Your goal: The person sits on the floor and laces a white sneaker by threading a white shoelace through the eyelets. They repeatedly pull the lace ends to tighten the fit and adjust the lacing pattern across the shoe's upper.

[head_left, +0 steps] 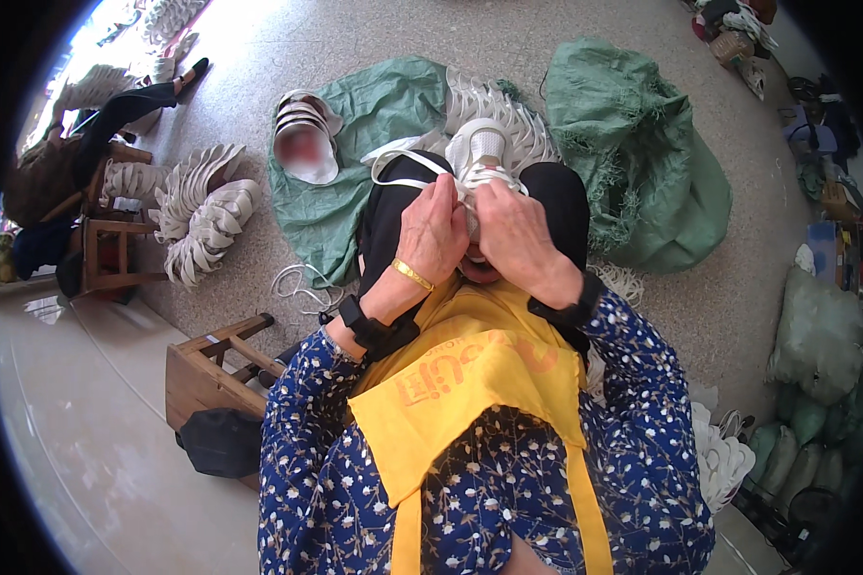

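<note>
Between my knees a white sneaker [479, 146] rests with its toe pointing away from me. My left hand [430, 235] is closed in a pinch on a white shoelace [405, 182], which loops out over the left knee. Close beside it my right hand [520, 235] is also pinched at the lacing, its fingertips over the sneaker's eyelets. The two hands nearly touch above the tongue area. They hide the rear of the sneaker and much of the lacing. A yellow apron [451, 359] covers my lap just below.
A green sack [364, 105] lies spread on the floor, with stacked white shoe pieces [307, 134] on it. Another green sack [633, 144] is bunched to the right. More stacked white pieces [206, 206] lie left, near a seated person [115, 115]. A wooden stool [206, 379] stands close by.
</note>
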`<state>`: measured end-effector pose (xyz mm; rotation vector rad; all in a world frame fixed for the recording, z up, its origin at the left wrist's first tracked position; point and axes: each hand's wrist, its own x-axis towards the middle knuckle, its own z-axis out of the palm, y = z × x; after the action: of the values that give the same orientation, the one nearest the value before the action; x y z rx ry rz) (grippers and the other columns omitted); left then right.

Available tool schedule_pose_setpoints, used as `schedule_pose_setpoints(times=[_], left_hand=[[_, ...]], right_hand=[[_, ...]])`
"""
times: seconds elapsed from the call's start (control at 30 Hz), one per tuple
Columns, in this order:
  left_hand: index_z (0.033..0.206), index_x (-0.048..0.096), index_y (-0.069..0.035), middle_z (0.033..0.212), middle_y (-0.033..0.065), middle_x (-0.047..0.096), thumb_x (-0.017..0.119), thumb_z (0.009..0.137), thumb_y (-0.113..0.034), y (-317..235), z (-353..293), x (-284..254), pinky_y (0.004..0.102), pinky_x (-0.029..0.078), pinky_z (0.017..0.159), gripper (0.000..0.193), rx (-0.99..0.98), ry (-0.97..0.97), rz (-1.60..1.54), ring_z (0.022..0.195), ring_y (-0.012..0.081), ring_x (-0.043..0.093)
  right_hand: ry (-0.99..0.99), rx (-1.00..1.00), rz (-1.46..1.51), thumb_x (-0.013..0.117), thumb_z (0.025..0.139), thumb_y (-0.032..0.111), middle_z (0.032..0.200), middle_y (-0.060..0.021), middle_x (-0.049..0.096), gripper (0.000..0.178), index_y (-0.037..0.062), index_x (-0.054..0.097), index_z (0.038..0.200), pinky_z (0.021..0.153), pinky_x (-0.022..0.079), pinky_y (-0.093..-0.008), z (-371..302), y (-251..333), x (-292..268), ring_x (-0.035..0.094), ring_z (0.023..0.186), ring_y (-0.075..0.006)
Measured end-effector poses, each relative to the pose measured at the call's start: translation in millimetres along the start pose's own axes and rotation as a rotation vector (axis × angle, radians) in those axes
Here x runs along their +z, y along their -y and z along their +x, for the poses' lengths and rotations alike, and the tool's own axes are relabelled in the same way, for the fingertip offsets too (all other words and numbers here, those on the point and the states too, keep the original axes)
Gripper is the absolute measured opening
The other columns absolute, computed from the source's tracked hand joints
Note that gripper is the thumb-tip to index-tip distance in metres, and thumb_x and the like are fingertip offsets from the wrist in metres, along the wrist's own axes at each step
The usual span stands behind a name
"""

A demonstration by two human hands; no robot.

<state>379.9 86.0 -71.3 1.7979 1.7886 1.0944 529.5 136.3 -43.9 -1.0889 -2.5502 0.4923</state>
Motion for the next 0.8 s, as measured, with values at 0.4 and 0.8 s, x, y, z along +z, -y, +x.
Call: schedule_pose_setpoints(times=[0.4,0.8], left_hand=[[0.088,0.049,-0.001,0.073,0.0172,0.055,0.061,0.083,0.000,2,0,3,0.0458,0.045,0.060,0.013,-0.016,-0.061,-0.039,0.068,0.0400,0.059],[0.088,0.050,-0.001,0.076,0.0155,0.055,0.065,0.082,0.000,5,0,-4,0.0451,0.047,0.061,0.016,-0.050,0.036,-0.119,0.068,0.0366,0.060]], right_hand=[[0.149,0.394,0.952,0.069,0.094,0.005,0.078,0.0022,0.059,0.010,0.0001,0.062,0.088,0.062,0.043,-0.0224,-71,5,-105,0.053,0.070,-0.0032],[0.186,0.260,1.077,0.067,0.096,0.005,0.078,0.0070,0.056,0.008,0.0008,0.062,0.090,0.060,0.037,-0.0184,-39,28,-191,0.049,0.070,0.0003]])
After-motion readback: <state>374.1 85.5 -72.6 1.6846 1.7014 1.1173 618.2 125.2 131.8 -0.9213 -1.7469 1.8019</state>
